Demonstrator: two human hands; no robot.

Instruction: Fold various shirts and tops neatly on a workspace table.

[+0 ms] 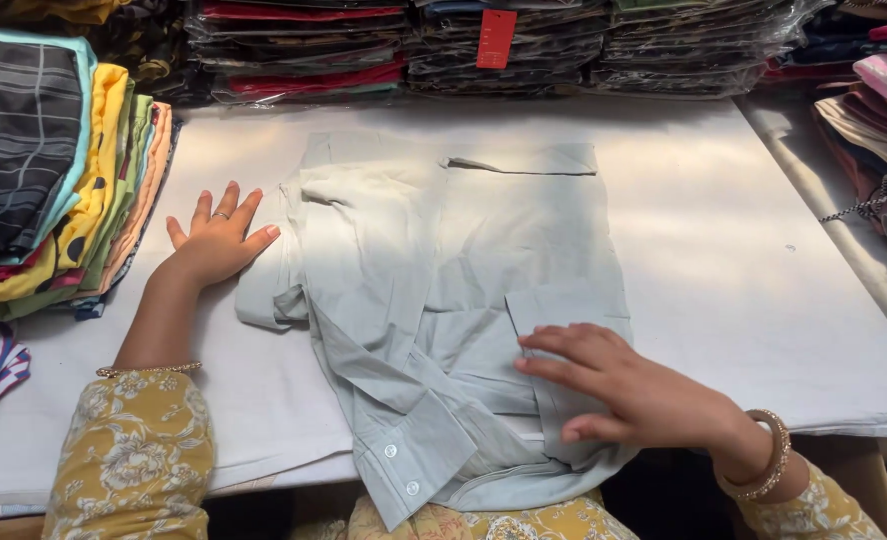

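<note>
On the white cloth-covered table [724,260], a pale grey-green cotton shirt [434,300] lies spread out, partly folded, with its buttoned cuff [409,470] hanging over the near edge toward the person. The far edge of the table is walled off by stacks of folded garments in clear plastic bags [504,50], one of them bearing a red hang tag [496,38]. Along the left edge sits a pile of folded coloured fabrics [54,170], yellow, teal and dark checked, just beside the left hand. At the right edge, past a pale rail, lies another heap of folded clothes in pink and brown [879,100]. Bare white surface shows to the right of the shirt as far as that rail, and a narrower strip shows between the shirt and the left pile.

The left hand [219,240] lies flat and fully open, fingers spread, palm down at the shirt's left edge; its thumb and forefinger touch the bunched sleeve fabric there, and a ring shows on one finger. It grips nothing. The right hand [629,385] is also open, fingers stretched out and lightly parted, pressing down on a folded flap of the shirt near its lower right corner, close to the table's near edge. It holds nothing closed in its fingers. Bangles circle both wrists, and yellow floral sleeves [134,460] cover the forearms.
</note>
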